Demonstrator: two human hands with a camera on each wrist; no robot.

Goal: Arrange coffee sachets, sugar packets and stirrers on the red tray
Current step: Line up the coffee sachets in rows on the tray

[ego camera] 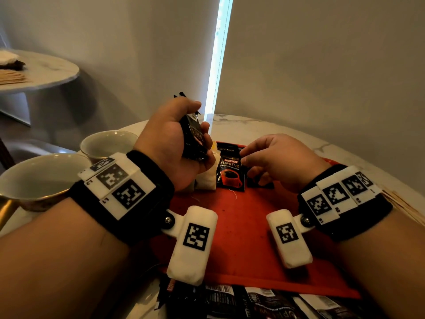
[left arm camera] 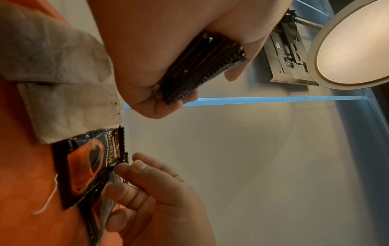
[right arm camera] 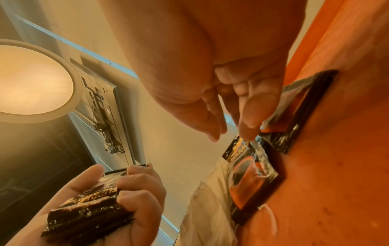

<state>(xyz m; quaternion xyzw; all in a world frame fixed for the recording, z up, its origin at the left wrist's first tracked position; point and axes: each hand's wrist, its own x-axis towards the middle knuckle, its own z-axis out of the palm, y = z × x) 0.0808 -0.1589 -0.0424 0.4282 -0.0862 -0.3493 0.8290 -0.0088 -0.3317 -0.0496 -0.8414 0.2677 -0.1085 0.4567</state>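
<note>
Your left hand (ego camera: 174, 143) is raised over the tray's 10 o'clock corner, fingers curled round a stack (ego camera: 194, 140) of black coffee sachets; the exact count in the stack cannot be told, though the left wrist view shows several serrated edges (left arm camera: 200, 66) packed together.

Your right hand (ego camera: 276, 160) is low over the tray's 1 o'clock area, thumb and forefinger pinching the top corner of one sachet (ego camera: 230, 172) lying face up, red cup print showing. In the right wrist view the fingertips (right arm camera: 248, 133) touch that sachet's upper edge.

Tray (ego camera: 241, 226): red, flat, on the marble table (ego camera: 287, 132).

On the tray, counted:
- 2 black sachets plainly visible at 12 o'clock, the pinched one and one partly under your right hand (ego camera: 261, 184); a further dark edge behind them (ego camera: 227, 146) may be a third, cannot tell.
- 2 white packets (ego camera: 204, 181) at 11 o'clock, touching the pinched sachet's left side; more may lie hidden behind your left hand.

Off the tray:
- Loose pile of black sachets (ego camera: 253, 302) at 6 o'clock, just beside the tray's near edge; count cannot be told.
- Wooden stirrers (ego camera: 407, 208) at 3 o'clock on the table, a bundle, uncounted.
- 2 cups (ego camera: 39, 178) at 9 o'clock.
</note>
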